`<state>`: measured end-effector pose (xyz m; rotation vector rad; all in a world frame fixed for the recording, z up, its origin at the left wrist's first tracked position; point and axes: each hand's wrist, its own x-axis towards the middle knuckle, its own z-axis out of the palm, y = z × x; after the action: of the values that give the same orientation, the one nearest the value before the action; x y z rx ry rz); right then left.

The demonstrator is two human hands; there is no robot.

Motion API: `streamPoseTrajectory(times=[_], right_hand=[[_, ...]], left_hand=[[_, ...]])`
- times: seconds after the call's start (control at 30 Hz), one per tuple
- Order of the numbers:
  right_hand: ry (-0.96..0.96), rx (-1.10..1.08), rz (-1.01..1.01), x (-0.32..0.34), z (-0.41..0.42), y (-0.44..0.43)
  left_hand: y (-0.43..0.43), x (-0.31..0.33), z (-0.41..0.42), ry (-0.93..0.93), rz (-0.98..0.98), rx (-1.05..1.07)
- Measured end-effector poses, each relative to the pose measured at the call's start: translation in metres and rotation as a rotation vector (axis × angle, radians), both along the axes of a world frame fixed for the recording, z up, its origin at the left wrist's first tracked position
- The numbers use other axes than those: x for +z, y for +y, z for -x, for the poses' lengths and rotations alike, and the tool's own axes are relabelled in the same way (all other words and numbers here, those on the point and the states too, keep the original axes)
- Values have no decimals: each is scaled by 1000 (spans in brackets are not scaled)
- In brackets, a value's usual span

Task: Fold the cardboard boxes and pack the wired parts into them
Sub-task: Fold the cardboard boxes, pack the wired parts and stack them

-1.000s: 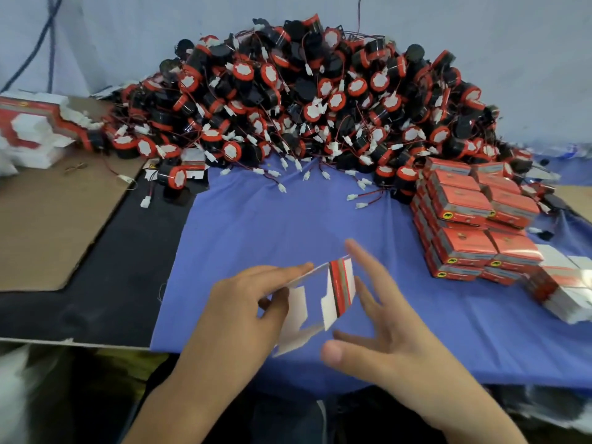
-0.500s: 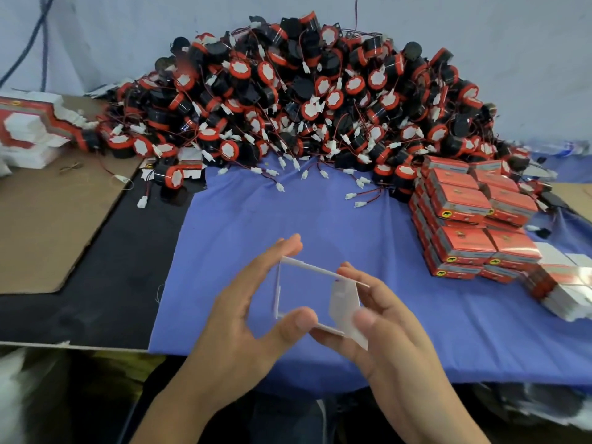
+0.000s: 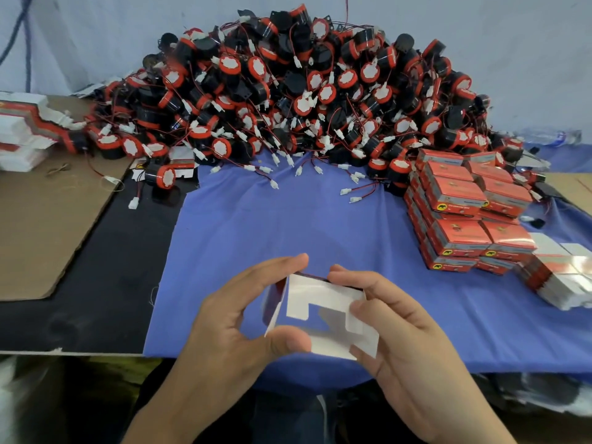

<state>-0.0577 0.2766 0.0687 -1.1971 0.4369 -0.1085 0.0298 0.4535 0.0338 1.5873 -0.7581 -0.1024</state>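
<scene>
A blue cloth [image 3: 320, 225] is covering most of the table. A big pile of black-and-red wired parts [image 3: 304, 91] is lying heaped along its far edge, with white plugs trailing onto the cloth. Stacked red packed boxes [image 3: 461, 200] are sitting on the right, just beside the pile.

Both hands are hovering over the near edge of the cloth, holding one box [image 3: 323, 299] between them. The left hand [image 3: 230, 328] is gripping the box's left side, with its forefinger reaching over the far top edge and its thumb pressing the near bottom corner. The right hand [image 3: 413, 341] is gripping the right side, its forefinger lying on the top edge, its thumb pushing on a white flap and its other fingers curling under the bottom.

The box is facing the camera with its end, showing white inner card. Its flaps are lying partly folded across the opening, and red print is showing on the left wall.
</scene>
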Motion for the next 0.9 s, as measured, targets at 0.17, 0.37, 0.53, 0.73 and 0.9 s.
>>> streamPoseTrajectory(times=[0.17,0.37,0.53,0.73,0.9], right_hand=[[10,-17,95,-1,-2,3],[-68,-51,294,-1,-4,12],[-120,-26,291,4,-1,11],[-65,58,107,2,9,0],[-76,14,241,-6,7,2]], left_hand=[[3,0,-3,90,44,-126],[-4,3,3,191,120,2],[-11,7,7,247,129,84],[-13,10,5,243,37,110],[-21,7,9,128,21,101]])
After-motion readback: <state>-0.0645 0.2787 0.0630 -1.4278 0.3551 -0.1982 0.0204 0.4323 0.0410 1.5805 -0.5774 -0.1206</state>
